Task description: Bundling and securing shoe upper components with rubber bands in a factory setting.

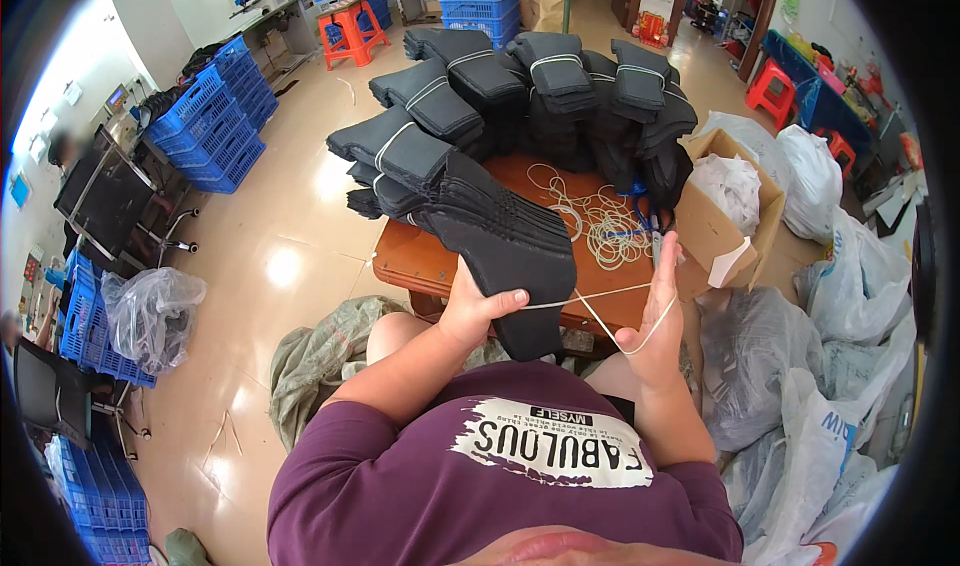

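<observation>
My left hand (470, 311) is closed round the near end of a stack of black cut fabric pieces (530, 341), its thumb lying on top. From that stack a pale rubber band (596, 296) stretches across to my right hand (655, 331). The band is hooked over the thumb and the raised fingers there, which are spread and hold it taut. Behind my left hand, more black pieces (500, 216) lie fanned on the brown table (400, 256). Loose rubber bands (610, 231) sit in a tangle on the tabletop, next to scissors (656, 236).
Banded black bundles (430, 101) are piled along the table's far side. An open cardboard box (760, 211) with a white bag stands at the right, beside several plastic sacks (850, 366). Blue crates (210, 131), a black chair (105, 191) and a red stool (352, 34) stand farther off.
</observation>
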The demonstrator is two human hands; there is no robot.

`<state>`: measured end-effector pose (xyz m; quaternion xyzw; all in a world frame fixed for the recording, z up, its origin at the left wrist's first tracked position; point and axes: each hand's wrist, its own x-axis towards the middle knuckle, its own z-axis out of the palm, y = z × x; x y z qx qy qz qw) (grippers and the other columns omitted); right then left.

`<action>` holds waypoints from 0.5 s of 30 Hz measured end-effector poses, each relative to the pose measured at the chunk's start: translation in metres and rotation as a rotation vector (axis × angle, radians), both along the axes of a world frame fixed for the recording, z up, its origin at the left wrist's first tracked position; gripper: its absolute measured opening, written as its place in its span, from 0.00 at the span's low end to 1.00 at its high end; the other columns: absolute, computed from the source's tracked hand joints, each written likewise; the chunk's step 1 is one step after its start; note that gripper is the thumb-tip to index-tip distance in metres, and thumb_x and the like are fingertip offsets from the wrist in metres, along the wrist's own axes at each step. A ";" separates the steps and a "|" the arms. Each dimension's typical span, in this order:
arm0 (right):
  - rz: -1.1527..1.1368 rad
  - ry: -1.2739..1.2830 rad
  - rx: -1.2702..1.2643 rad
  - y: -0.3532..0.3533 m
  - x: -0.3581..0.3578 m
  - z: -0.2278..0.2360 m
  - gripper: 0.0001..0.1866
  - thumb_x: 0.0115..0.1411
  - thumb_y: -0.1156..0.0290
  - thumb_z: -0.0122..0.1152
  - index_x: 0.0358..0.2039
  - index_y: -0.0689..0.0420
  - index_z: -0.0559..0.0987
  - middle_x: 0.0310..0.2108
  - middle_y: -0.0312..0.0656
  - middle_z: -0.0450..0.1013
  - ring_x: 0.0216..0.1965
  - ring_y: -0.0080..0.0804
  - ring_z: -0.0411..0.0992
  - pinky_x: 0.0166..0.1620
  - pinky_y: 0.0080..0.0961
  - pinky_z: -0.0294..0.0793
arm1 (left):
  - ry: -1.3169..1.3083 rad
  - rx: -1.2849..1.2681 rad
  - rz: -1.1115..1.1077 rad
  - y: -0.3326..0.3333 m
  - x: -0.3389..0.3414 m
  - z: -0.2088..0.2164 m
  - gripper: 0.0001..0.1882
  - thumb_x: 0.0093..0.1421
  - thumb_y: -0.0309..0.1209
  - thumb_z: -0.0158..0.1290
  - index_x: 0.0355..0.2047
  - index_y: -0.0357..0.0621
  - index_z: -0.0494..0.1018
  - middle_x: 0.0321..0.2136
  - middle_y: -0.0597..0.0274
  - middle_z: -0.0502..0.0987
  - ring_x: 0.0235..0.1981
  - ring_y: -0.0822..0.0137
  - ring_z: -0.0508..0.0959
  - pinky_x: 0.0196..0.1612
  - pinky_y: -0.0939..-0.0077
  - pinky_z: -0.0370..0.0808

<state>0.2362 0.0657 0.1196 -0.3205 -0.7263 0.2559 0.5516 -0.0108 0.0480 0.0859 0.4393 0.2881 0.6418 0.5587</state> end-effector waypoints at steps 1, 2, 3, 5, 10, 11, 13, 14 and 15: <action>0.065 -0.016 -0.028 0.002 -0.001 0.001 0.69 0.47 0.31 0.65 0.70 0.69 0.40 0.73 0.56 0.37 0.74 0.46 0.33 0.72 0.39 0.34 | 0.050 0.023 -0.033 -0.001 -0.003 -0.002 0.48 0.44 0.33 0.71 0.62 0.38 0.55 0.52 0.54 0.70 0.56 0.60 0.70 0.60 0.64 0.66; 0.128 -0.033 -0.056 0.004 -0.002 0.001 0.69 0.47 0.35 0.69 0.70 0.69 0.40 0.73 0.57 0.38 0.74 0.47 0.35 0.71 0.38 0.36 | 0.051 0.023 -0.034 -0.002 -0.004 -0.003 0.48 0.44 0.33 0.71 0.62 0.38 0.55 0.52 0.54 0.70 0.56 0.60 0.70 0.60 0.64 0.66; 0.128 -0.033 -0.055 0.005 -0.004 -0.003 0.69 0.47 0.35 0.69 0.70 0.69 0.40 0.73 0.57 0.38 0.74 0.47 0.35 0.71 0.38 0.36 | 0.141 0.080 -0.086 -0.004 -0.004 -0.004 0.50 0.43 0.33 0.72 0.62 0.37 0.55 0.53 0.54 0.70 0.56 0.59 0.69 0.61 0.63 0.65; 0.390 -0.069 -0.129 0.007 -0.015 -0.009 0.70 0.44 0.50 0.79 0.71 0.66 0.38 0.71 0.58 0.45 0.72 0.46 0.46 0.70 0.37 0.46 | 0.230 0.138 -0.138 -0.007 -0.005 -0.005 0.52 0.42 0.34 0.73 0.63 0.36 0.55 0.54 0.53 0.69 0.57 0.59 0.69 0.61 0.62 0.64; 0.536 0.109 -0.413 -0.007 -0.026 0.000 0.68 0.36 0.67 0.84 0.70 0.63 0.44 0.65 0.52 0.58 0.63 0.39 0.62 0.64 0.33 0.61 | 0.317 0.204 -0.249 -0.009 -0.007 -0.003 0.39 0.43 0.28 0.72 0.55 0.34 0.68 0.51 0.55 0.74 0.53 0.61 0.72 0.58 0.64 0.68; 0.506 0.043 -0.438 -0.007 -0.024 -0.001 0.66 0.37 0.66 0.84 0.69 0.65 0.46 0.64 0.53 0.58 0.64 0.40 0.61 0.65 0.33 0.58 | 0.398 0.223 -0.241 -0.009 -0.010 -0.006 0.38 0.44 0.28 0.72 0.55 0.34 0.68 0.51 0.55 0.74 0.52 0.62 0.73 0.58 0.64 0.69; 0.477 -0.022 -0.463 -0.007 -0.025 -0.001 0.65 0.37 0.66 0.83 0.68 0.66 0.47 0.64 0.53 0.58 0.65 0.40 0.59 0.67 0.33 0.55 | 0.480 0.242 -0.233 -0.010 -0.012 -0.010 0.37 0.45 0.28 0.72 0.55 0.34 0.68 0.50 0.55 0.74 0.52 0.62 0.73 0.58 0.65 0.69; 0.419 -0.083 -0.425 -0.007 -0.025 -0.002 0.63 0.36 0.66 0.83 0.66 0.66 0.50 0.62 0.53 0.60 0.64 0.39 0.61 0.66 0.33 0.57 | 0.372 0.186 -0.271 -0.009 -0.010 -0.006 0.37 0.46 0.29 0.71 0.55 0.34 0.68 0.50 0.55 0.75 0.51 0.63 0.73 0.57 0.65 0.70; 0.360 -0.143 -0.388 -0.007 -0.025 -0.003 0.61 0.35 0.66 0.83 0.65 0.65 0.53 0.61 0.52 0.63 0.62 0.39 0.63 0.65 0.33 0.59 | 0.263 0.129 -0.308 -0.008 -0.008 -0.004 0.36 0.48 0.30 0.70 0.56 0.33 0.68 0.50 0.55 0.75 0.51 0.63 0.74 0.57 0.66 0.71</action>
